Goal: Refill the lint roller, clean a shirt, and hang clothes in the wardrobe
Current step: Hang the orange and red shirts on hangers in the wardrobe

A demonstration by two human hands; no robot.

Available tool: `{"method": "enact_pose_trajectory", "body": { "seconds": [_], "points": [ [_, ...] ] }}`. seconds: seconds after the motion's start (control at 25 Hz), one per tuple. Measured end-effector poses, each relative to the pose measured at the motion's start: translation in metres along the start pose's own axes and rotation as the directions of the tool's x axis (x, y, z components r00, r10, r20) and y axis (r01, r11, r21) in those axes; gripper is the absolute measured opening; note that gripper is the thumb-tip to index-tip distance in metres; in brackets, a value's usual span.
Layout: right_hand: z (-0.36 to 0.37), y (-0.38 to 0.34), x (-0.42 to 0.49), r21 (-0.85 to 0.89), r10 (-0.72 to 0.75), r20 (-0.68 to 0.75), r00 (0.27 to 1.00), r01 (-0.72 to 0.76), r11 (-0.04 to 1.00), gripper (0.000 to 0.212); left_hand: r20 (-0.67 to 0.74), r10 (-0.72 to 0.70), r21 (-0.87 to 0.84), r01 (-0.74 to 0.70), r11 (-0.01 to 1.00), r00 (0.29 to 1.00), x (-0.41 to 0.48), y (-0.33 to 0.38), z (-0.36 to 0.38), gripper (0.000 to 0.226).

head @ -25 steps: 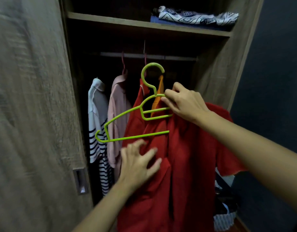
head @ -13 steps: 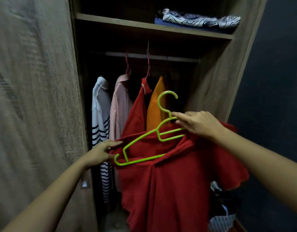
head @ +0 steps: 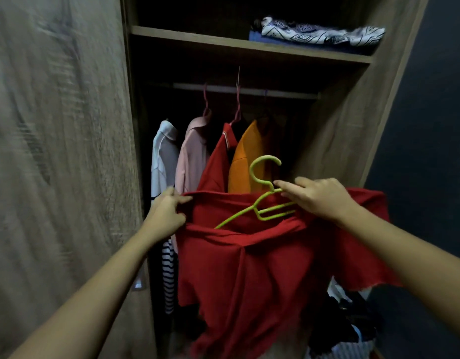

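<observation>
Left hand [head: 166, 213]: your fingers and thumb are pinched on the upper left edge of the red shirt [head: 249, 268]. Right hand [head: 319, 200]: your fingers are curled over the green hanger [head: 265, 158] just below its hook, with the hanger's left arm tucked into the shirt. Location: both are held before the open wardrobe [head: 340, 138], below the rail [head: 249, 90], the hook not on it.
</observation>
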State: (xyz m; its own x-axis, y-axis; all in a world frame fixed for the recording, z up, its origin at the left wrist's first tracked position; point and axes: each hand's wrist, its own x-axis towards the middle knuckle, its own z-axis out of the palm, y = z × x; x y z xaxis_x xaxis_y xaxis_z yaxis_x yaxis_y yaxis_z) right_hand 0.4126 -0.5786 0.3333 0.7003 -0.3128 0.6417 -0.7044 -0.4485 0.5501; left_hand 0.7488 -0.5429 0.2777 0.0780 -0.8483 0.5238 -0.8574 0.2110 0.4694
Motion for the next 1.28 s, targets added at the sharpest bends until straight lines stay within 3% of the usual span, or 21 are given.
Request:
{"method": "enact_pose_trajectory", "body": {
  "seconds": [0.08,0.16,0.24,0.28,0.4,0.44,0.52,0.6,0.72,0.88,0.96,1.16,1.28],
  "points": [
    [-0.001,-0.011,0.011,0.053,0.192,0.098,0.976,-0.198,0.979,0.040,-0.106,0.147,0.140,-0.132,0.981,0.983,-0.008,0.030,0.004,0.054],
    [0.001,-0.015,0.017,0.162,0.385,0.256,0.887,-0.432,0.887,0.036,-0.027,0.457,0.289,-0.431,0.855,0.889,-0.022,0.049,0.021,0.062],
    [0.001,-0.014,0.014,0.203,0.398,0.274,0.876,-0.457,0.866,0.035,0.116,0.680,0.444,-0.650,0.616,0.724,-0.030,0.051,0.034,0.060],
    [-0.001,-0.013,0.011,0.205,0.386,0.244,0.889,-0.437,0.876,0.035,0.101,0.695,0.478,-0.647,0.594,0.712,-0.026,0.048,0.033,0.057],
    [-0.003,-0.008,0.005,0.253,0.347,0.203,0.916,-0.391,0.885,0.041,-0.036,0.505,0.393,-0.452,0.801,0.863,-0.006,0.037,0.026,0.057],
    [-0.004,-0.009,0.004,0.283,0.339,0.199,0.919,-0.385,0.878,0.043,0.017,0.420,0.312,-0.404,0.860,0.907,0.000,0.034,0.024,0.061],
    [-0.003,-0.012,0.002,0.326,0.330,0.175,0.928,-0.371,0.870,0.045,0.184,0.310,0.180,-0.342,0.922,0.933,0.004,0.031,0.026,0.068],
    [-0.001,-0.015,0.001,0.358,0.337,0.174,0.925,-0.378,0.854,0.045,0.207,0.304,0.223,-0.347,0.911,0.930,0.002,0.033,0.031,0.061],
    [0.004,-0.001,-0.010,0.354,0.336,0.244,0.910,-0.406,0.843,0.049,0.131,0.325,0.216,-0.347,0.913,0.937,0.010,0.042,0.034,0.041],
    [0.005,0.023,-0.051,0.465,0.429,0.320,0.844,-0.535,0.705,0.053,0.029,0.371,-0.096,-0.367,0.925,0.928,0.029,0.032,0.022,0.056],
    [0.007,0.014,-0.057,0.562,0.432,0.306,0.848,-0.528,0.637,0.053,0.026,0.394,-0.173,-0.384,0.907,0.919,0.034,0.026,0.011,0.056],
    [0.015,-0.004,-0.034,0.687,0.475,0.229,0.850,-0.487,0.540,0.042,0.005,0.461,-0.024,-0.461,0.887,0.887,0.042,0.035,-0.003,0.060],
    [0.014,-0.004,-0.032,0.713,0.506,0.208,0.837,-0.484,0.507,0.052,-0.030,0.457,-0.031,-0.458,0.889,0.889,0.043,0.035,-0.006,0.062]
  ]
}}
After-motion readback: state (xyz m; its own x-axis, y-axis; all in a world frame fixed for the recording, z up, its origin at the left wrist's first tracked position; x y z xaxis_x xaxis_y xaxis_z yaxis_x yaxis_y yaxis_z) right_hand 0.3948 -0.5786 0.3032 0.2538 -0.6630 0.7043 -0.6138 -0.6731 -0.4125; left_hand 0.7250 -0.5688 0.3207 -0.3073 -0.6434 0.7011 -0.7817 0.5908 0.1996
